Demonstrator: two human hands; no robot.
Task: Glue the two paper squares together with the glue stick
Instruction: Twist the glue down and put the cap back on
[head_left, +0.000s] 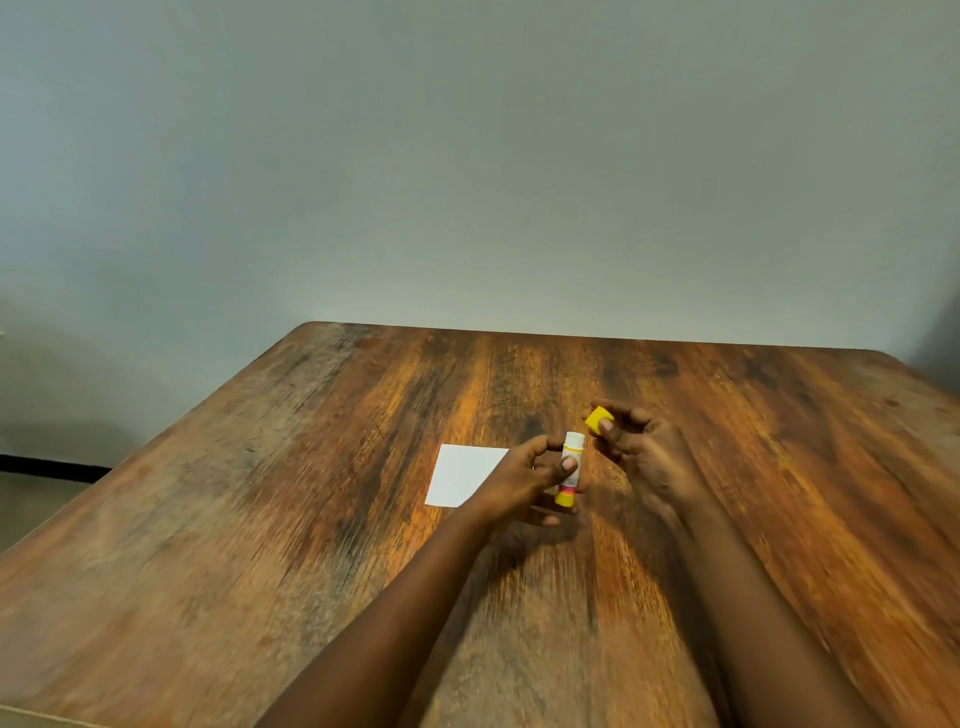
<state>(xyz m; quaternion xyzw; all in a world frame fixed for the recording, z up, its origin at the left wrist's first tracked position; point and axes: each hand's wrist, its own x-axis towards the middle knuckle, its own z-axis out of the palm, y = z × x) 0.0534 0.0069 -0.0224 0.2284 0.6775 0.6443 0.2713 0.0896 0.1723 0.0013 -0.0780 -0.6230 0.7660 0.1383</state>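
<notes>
Left hand (524, 480): grip closed around the glue stick (570, 467), thumb across the front of the white barrel, other fingers wrapped behind. Stick held nearly upright above the bench (260, 519), yellow twist base poking out below the grip, open white end rising above it with a thin yellow ring just under the tip. Cap off. Right hand (641, 447): grip narrow, pinching the yellow cap (598, 420) between thumb and fingertips, remaining fingers curled loosely behind. Cap up and to the right of the left grip, clear of the stick's open end, near but apart. White paper square (465, 475) flat on the wood, just left of the left grip, its right part hidden behind the left hand and wrist. Only one sheet distinguishable; whether a second lies under it or behind the hand, impossible to tell. Both forearms bare, reaching in from the lower edge and converging toward the two grips. Dark shadow on the wood directly beneath the left grip and along both arms. Bench surface brown, strongly grained wood, with a rounded far-left corner. Plain grey wall (467, 156) beyond the far edge, well past both grips. Slight blur over the near part of the wood and the forearms.
</notes>
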